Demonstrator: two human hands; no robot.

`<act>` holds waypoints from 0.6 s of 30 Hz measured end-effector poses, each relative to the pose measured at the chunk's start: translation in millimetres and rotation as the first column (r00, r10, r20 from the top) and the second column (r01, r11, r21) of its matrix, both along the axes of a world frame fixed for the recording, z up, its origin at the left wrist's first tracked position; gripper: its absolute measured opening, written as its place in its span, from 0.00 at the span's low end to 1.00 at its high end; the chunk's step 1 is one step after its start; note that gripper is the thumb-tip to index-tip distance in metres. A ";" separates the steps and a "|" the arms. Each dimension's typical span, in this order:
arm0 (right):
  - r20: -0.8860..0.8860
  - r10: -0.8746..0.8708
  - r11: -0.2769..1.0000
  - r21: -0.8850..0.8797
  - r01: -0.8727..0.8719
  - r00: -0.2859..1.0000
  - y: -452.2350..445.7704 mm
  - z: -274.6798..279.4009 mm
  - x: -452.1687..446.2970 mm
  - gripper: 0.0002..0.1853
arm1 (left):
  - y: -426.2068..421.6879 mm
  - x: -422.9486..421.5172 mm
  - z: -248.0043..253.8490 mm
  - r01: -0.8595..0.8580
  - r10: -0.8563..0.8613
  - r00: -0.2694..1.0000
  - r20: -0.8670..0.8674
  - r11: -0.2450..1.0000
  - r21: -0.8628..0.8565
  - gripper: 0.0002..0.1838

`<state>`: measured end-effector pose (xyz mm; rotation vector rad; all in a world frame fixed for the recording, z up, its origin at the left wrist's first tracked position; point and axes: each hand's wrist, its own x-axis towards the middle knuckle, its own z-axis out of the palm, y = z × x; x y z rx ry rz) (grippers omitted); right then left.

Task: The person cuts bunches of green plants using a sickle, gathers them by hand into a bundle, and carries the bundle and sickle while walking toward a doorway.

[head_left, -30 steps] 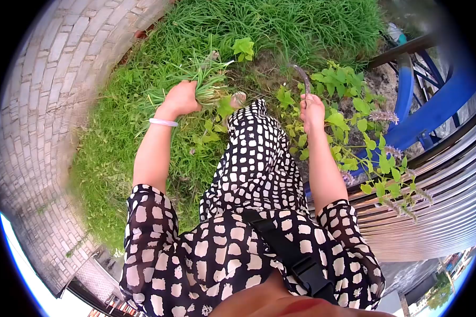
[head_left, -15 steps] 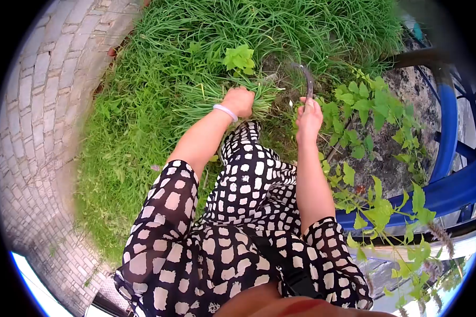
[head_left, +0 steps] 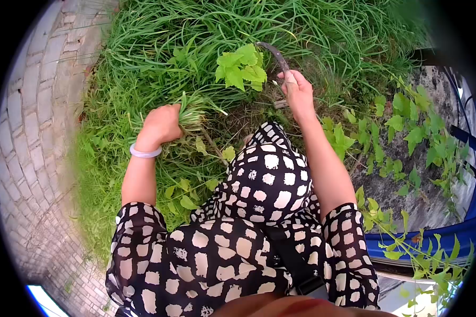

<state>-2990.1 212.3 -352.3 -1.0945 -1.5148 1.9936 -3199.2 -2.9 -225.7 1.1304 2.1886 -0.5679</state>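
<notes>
My left hand point(head_left: 161, 126), with a pale bangle at its wrist, is closed round a bunch of chives point(head_left: 193, 112). The pale cut ends point right and the long green blades trail beneath and behind the fist. A sickle point(head_left: 274, 52) with a dark curved blade is in my right hand point(head_left: 300, 98); the fingers wrap its handle, which is mostly hidden. The blade's tip reaches up and left beside a broad-leafed young plant point(head_left: 241, 67). Beyond it grows a dense bed of long, narrow chive leaves point(head_left: 195, 26).
A brick path point(head_left: 29, 132) runs along the left. Bare soil with dry stalks point(head_left: 238, 119) lies between my hands. At right are leafy vines point(head_left: 402, 121), a grey stone slab point(head_left: 391, 185) and a blue frame point(head_left: 433, 239). My patterned knee point(head_left: 272, 174) is below.
My left hand has moved left and down with the bunch, now lifted off to the side. My right hand has shifted up and slightly left, the sickle now tilting left.
</notes>
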 end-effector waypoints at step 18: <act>0.315 0.723 0.537 0.303 -0.787 0.615 -143.5 -145.9 51.4 0.15 | 171.1 107.2 -89.9 0.865 -0.870 0.486 0.084 0.493 0.096 0.14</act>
